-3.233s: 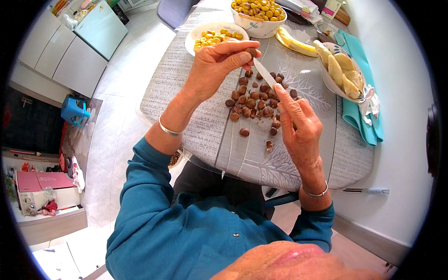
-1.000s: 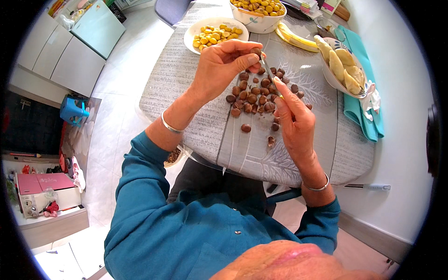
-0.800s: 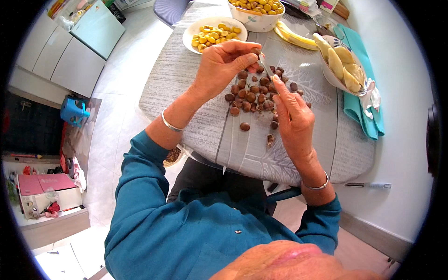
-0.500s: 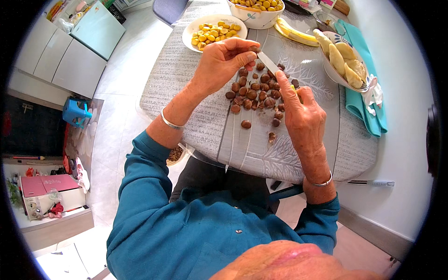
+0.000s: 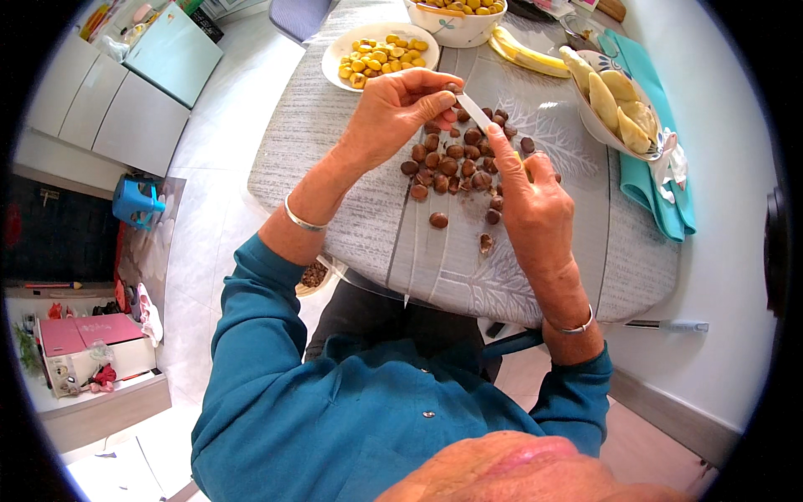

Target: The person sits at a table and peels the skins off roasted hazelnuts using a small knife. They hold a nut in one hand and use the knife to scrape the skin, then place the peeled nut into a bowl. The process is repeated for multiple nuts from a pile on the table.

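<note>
Between the thumb and fingertips of my left hand is a brown chestnut, mostly covered by the fingers. My right hand grips a knife with a pale blade, its index finger stretched along the blade's back. The blade's tip meets the chestnut or lies right beside it; I cannot tell how deep it goes. Below both hands, a loose group of brown chestnuts lies on the grey tablecloth. One lone chestnut sits nearer to me, and a broken piece of shell lies to its right.
Beyond my left hand stands a white plate of peeled yellow chestnuts, with a fuller white bowl behind it. Yellow bananas lie at the back. On the right are a bowl of pale dumpling-shaped food and a teal cloth.
Both hands stay close together over the chestnuts, with the knife still at the held one. My right hand has shifted slightly left. The whole view has moved a little.
</note>
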Tool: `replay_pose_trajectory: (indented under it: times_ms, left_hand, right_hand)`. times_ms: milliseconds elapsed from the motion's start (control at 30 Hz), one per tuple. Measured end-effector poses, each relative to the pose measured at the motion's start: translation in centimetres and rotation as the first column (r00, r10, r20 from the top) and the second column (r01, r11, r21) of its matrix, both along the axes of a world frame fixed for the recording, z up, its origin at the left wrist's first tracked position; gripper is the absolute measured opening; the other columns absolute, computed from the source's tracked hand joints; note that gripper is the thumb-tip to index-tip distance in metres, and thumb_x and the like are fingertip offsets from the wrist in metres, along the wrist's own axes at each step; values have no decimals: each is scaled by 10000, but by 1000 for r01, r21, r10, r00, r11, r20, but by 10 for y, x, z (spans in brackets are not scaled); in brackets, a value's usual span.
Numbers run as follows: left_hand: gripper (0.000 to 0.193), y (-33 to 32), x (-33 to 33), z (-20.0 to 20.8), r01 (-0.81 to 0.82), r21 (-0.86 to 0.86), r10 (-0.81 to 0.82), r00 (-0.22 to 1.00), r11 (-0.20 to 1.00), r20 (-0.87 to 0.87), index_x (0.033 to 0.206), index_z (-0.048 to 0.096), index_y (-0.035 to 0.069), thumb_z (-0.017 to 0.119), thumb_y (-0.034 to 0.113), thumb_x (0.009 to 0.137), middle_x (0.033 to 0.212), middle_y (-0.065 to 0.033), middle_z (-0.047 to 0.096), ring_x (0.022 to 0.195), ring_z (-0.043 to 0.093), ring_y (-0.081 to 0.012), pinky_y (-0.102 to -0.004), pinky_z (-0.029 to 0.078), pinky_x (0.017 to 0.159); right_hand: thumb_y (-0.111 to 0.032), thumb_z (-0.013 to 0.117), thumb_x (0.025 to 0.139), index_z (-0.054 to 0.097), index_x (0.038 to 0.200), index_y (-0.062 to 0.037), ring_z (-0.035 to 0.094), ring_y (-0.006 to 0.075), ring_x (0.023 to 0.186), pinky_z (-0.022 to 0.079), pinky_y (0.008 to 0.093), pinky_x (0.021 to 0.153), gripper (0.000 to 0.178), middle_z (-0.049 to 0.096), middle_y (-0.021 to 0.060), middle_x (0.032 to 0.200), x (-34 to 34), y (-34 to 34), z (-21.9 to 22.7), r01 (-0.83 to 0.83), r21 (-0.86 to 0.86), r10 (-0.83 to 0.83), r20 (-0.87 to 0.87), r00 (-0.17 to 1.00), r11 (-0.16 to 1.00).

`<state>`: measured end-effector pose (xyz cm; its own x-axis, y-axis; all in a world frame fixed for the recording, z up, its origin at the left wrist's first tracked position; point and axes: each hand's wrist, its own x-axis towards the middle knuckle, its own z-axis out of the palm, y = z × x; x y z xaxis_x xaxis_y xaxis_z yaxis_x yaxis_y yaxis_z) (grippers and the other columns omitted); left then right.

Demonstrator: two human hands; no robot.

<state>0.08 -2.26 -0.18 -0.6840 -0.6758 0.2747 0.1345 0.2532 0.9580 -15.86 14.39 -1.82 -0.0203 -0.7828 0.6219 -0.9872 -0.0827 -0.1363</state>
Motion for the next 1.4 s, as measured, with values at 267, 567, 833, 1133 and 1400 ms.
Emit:
replay_pose_trajectory:
  times_ms: [267, 567, 833, 1133, 1400]
  left_hand:
    - [279, 8, -3, -4, 51, 66, -53, 998, 997, 31, 1200, 618, -25, 607, 121, 963, 1026, -121, 704, 877, 675, -130, -246, 566, 780]
    - [247, 19, -9, -7, 150, -89, -158, 983, 985, -91, 1201, 615, 22, 579, 119, 977, 1107, -113, 690, 1019, 664, -166, -287, 537, 918]
    - [216, 32, -25, -20, 191, -226, -235, 954, 955, -185, 1144, 656, 68, 644, 83, 929, 1202, -77, 586, 1083, 619, -180, -296, 536, 933]
    - [196, 36, -16, -14, 167, -337, -233, 958, 927, -165, 1085, 676, 66, 698, 127, 900, 1021, -68, 621, 884, 681, -151, -249, 584, 775]
    - [191, 37, -16, -18, 148, -325, -209, 964, 934, -163, 1085, 674, 59, 690, 121, 905, 980, -76, 647, 864, 692, -150, -251, 590, 755]
  right_hand:
    - [-32, 638, 847, 573, 1346, -185, 610, 196, 624, 527, 325, 549, 526, 557, 77, 788, -6, -5, 3, -17, -71, 25, 105, 994, 997]
    - [-223, 632, 964, 621, 969, -31, 390, 3, 440, 268, 170, 370, 192, 571, -15, 698, -11, -4, 22, -298, -127, 127, 992, -20, 946]
    - [-162, 640, 953, 646, 1065, -35, 403, 10, 421, 290, 170, 365, 170, 511, -46, 600, -11, -7, 12, -446, -306, 87, 890, -448, 841]
    - [-121, 661, 932, 675, 1055, -23, 411, 8, 413, 296, 165, 362, 158, 570, -26, 635, -12, -4, 8, -432, -281, 161, 942, -295, 857]
    - [-150, 672, 925, 663, 1044, -26, 398, 3, 406, 277, 168, 356, 173, 523, -44, 581, -14, -3, 10, -455, -290, 120, 923, -367, 842]
